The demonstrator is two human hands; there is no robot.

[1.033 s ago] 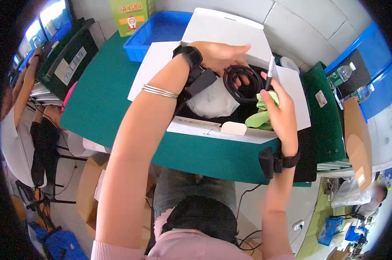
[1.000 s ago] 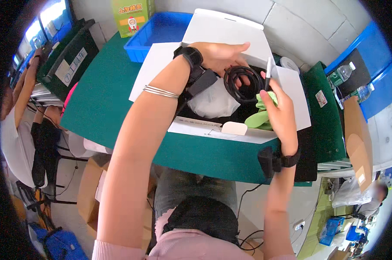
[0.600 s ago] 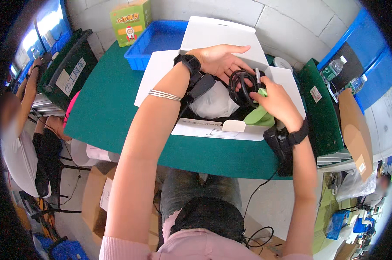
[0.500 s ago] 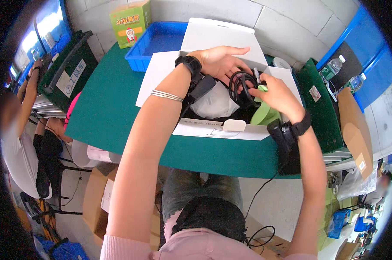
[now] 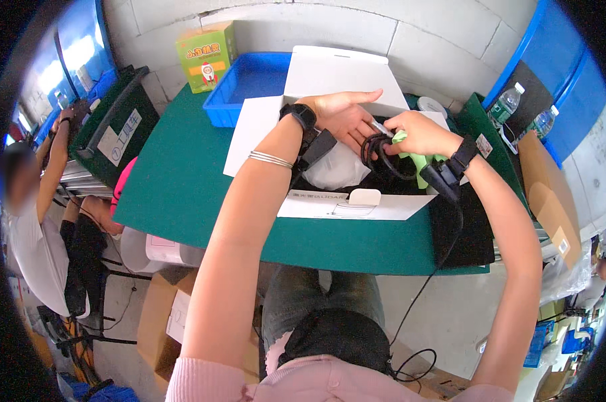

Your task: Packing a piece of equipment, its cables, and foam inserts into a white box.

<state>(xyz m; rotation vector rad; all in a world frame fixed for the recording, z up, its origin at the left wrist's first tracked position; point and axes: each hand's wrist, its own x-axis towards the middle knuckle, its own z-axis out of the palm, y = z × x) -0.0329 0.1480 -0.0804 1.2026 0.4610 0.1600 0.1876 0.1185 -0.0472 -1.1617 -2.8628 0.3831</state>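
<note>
A white cardboard box (image 5: pixel 383 212) stands with its lid raised on the green table. Over its right part, my right hand (image 5: pixel 423 134) is closed on a light green cloth (image 5: pixel 420 164) and part of a coiled black cable (image 5: pixel 371 149). A silver plug end (image 5: pixel 381 128) shows by its fingertips. My left hand (image 5: pixel 346 120) has its palm turned up and thumb stretched out; its fingers are apart, with the fingertips against the coil. Below it in the box lies a white plastic-wrapped item (image 5: pixel 336 167). Dark material around it is hard to make out.
A blue plastic tray (image 5: pixel 222 115) and a green carton (image 5: pixel 206 57) stand at the back left of the table (image 5: pixel 176 177). A black cloth (image 5: pixel 460 231) hangs over the front right edge. Dark green bins flank the table. Another person (image 5: pixel 42 221) sits at the left.
My right hand has moved up and left, toward my left hand, with the green cloth lifted. The view has shifted slightly. My left hand keeps its palm-up pose by the coil.
</note>
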